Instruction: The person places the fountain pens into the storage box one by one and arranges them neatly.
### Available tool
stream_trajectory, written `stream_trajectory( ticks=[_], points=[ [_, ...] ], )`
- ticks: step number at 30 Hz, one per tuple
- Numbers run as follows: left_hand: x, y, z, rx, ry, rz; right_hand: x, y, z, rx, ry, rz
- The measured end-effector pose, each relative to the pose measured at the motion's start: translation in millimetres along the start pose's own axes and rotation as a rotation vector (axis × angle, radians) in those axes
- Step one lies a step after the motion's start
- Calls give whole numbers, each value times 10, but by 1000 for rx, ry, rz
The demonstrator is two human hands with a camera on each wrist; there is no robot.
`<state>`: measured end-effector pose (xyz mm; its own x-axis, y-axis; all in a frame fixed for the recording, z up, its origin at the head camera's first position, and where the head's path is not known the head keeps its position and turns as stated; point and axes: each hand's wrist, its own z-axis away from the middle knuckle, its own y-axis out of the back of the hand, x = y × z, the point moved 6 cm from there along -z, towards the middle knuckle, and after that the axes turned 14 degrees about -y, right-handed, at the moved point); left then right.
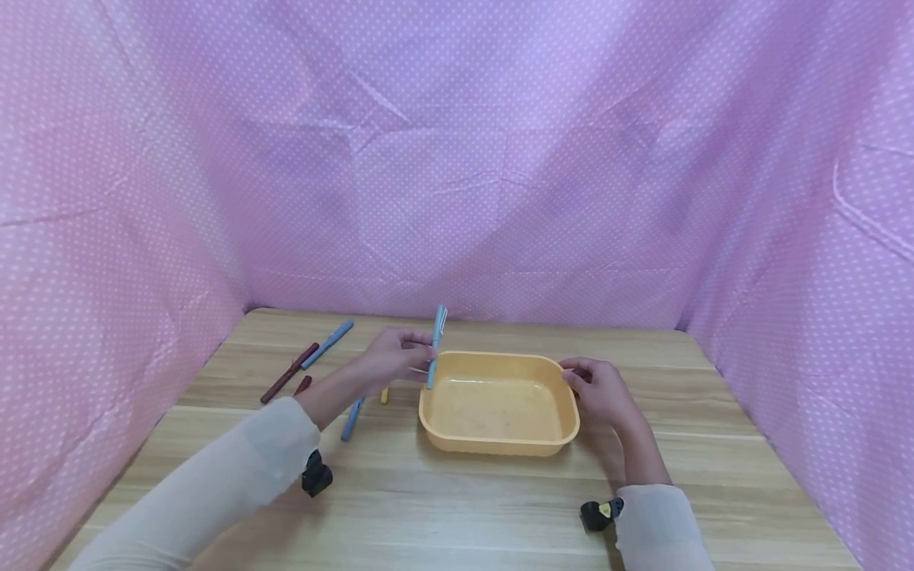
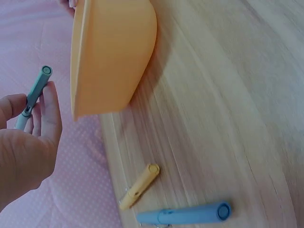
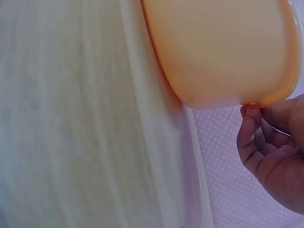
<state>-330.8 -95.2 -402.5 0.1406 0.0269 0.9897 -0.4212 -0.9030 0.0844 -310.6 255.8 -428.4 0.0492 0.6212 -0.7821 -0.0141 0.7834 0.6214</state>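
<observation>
Between the thumb and fingers of my left hand [image 1: 391, 358] is a light teal pen [image 1: 436, 341], held nearly upright over the left end of the yellow plastic basin [image 1: 500, 444]. The left wrist view shows the same pen [image 2: 36, 92] pinched near its middle, clear of the basin wall [image 2: 114, 52]. My right hand [image 1: 601, 388] pinches the basin's rim at its right end; the right wrist view has its thumb and fingertips [image 3: 251, 111] against the edge. In the head view the basin's inside holds no pens.
Left of the basin lie a yellow pen [image 2: 140, 186] and a blue pen [image 1: 352, 420]. Farther left are another blue pen [image 1: 328, 344], a dark red pen [image 1: 289, 373] and a second dark red one [image 1: 303, 385], partly hidden by my left arm. Pink dotted cloth [image 1: 457, 159] surrounds the wooden table [image 1: 457, 507].
</observation>
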Motion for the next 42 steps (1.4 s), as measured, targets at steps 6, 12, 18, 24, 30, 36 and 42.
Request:
stream_trajectory(
  ticks=[6, 12, 18, 24, 30, 36, 42],
  points=[
    [-17, -108, -39, 2, 13, 35, 7, -10, 0, -11, -4, -12],
    [-59, -242, -91, -22, 8, 56, 3, -9, -5, -18, -9, -22],
    [-66, -388, -133, -28, 6, 70, 2, -15, -17, -18, -7, -23],
    [-127, -527, -164, -28, 28, 56, -7, -17, -23, -10, -2, -16],
    [-161, -688, -208, -32, 3, 67, -8, -4, -15, 5, -1, 6],
    [-206, -830, -231, -55, -2, 83, -2, -4, -5, 2, -1, 13],
    [-254, -961, -253, -38, 19, 72, -6, -4, -2, 5, 13, 15]
  ],
)
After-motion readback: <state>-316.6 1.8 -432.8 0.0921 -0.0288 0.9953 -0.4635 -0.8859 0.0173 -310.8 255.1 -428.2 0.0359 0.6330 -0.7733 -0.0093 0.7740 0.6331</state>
